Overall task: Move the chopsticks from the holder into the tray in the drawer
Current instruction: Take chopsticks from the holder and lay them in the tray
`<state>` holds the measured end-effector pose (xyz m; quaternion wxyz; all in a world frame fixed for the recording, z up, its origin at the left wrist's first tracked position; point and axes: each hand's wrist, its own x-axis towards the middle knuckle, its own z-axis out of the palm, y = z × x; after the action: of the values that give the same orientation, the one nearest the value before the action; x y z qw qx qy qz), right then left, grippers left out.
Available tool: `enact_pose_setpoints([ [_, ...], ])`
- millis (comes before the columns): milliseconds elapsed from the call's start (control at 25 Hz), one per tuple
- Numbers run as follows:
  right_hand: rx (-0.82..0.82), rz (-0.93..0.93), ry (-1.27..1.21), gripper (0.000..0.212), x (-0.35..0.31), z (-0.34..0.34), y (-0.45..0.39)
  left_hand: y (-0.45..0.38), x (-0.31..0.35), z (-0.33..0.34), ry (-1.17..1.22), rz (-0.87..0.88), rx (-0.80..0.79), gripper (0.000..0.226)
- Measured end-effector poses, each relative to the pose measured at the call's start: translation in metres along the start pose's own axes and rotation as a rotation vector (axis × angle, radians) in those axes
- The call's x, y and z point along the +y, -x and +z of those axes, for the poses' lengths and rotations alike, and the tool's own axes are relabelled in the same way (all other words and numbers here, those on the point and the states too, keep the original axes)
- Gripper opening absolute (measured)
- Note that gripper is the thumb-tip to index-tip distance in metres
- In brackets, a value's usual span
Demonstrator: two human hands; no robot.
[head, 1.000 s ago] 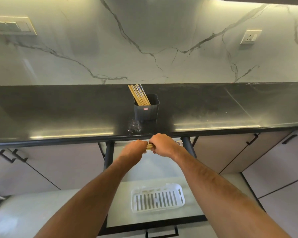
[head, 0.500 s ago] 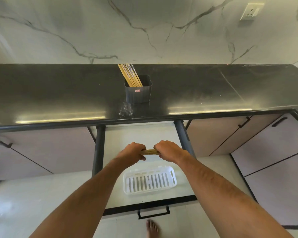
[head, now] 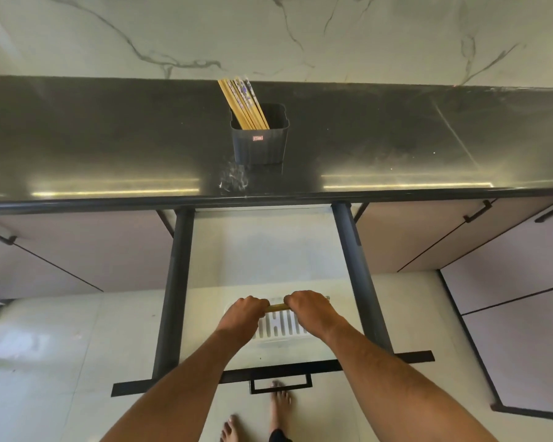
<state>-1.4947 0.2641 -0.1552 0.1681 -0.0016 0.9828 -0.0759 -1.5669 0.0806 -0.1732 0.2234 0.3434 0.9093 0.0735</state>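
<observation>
Both fists closed on held chopsticks (head: 276, 307): left hand (head: 243, 315) at one end, right hand (head: 310, 309) at other, bundle level above white tray (head: 281, 330) in open drawer (head: 355, 263). Remaining chopsticks (head: 243, 103) leaned in black holder (head: 259, 138) on dark counter (head: 109, 138).

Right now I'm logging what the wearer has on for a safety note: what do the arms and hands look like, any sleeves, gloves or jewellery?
Both forearms are bare right to the picture's bottom edge; no sleeves show. The left hand and right hand wear no gloves, and no watch, bracelet or ring is visible. The fingers are curled under, so rings there cannot be ruled out.
</observation>
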Motion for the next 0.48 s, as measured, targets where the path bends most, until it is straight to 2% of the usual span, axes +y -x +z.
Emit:
enact_pose_setpoints([
  [480, -0.072, -0.049, -0.006, 0.026, 0.001, 0.05, -0.021, -0.013, -0.008, 0.038, 0.036, -0.011, -0.028, 0.018],
])
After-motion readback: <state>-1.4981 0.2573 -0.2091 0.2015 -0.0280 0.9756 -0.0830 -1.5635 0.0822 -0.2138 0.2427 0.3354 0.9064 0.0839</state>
